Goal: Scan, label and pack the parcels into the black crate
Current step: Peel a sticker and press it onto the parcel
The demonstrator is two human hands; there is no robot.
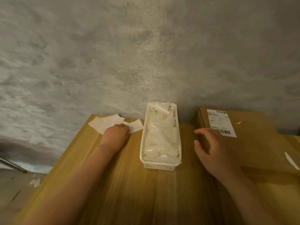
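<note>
A brown cardboard parcel [253, 143] lies at the right of the wooden table, with a white shipping label [220, 123] with barcodes on its top. My right hand [212, 150] rests on the parcel's near left corner, fingers spread and curled over the edge. Loose white paper labels [107, 123] lie at the table's far left by the wall. My left hand [117, 133] reaches onto these labels, fingers curled down on one; whether it is pinched is hidden. No black crate is in view.
A white plastic basket [159, 166] full of clear plastic pouches stands between my hands. The grey wall [146, 54] rises right behind the table [129, 192]. Two white paper scraps [292, 160] lie on the parcel. The floor [16, 189] shows at lower left.
</note>
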